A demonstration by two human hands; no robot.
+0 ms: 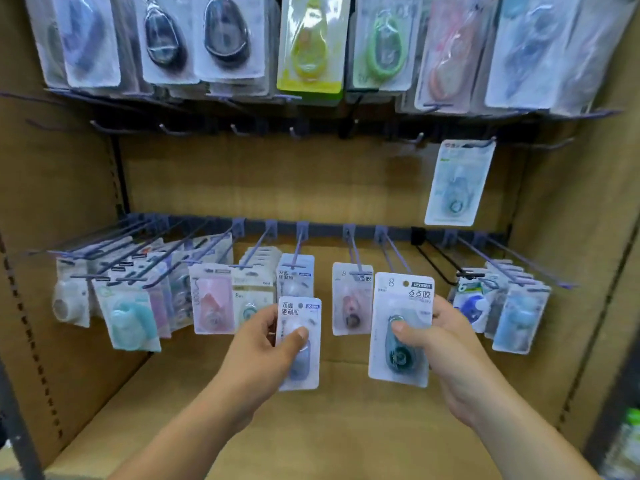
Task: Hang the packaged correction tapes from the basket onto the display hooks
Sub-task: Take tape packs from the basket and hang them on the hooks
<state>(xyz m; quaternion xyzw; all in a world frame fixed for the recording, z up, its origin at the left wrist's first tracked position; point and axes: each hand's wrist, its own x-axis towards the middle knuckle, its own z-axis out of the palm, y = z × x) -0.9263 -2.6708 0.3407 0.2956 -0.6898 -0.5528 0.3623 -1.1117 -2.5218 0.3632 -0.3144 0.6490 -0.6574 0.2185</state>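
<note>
My left hand (266, 344) grips a small white packaged tape (300, 368) with a bluish dispenser, thumb pressed on its front, just below a like pack hanging on a hook (296, 275). My right hand (446, 344) holds a larger white pack (398, 362) with a dark teal dispenser, thumb on its face; its hang hole sits near the tip of a purple hook (394, 254). Both packs are upright in front of the lower hook row. The basket is out of view.
The lower rail (311, 225) carries many hooks with hanging packs left and right. A middle rail (311, 129) has mostly bare short hooks and one pack (457, 183) at right. Packed rows hang across the top. Cardboard lines the back, sides and floor.
</note>
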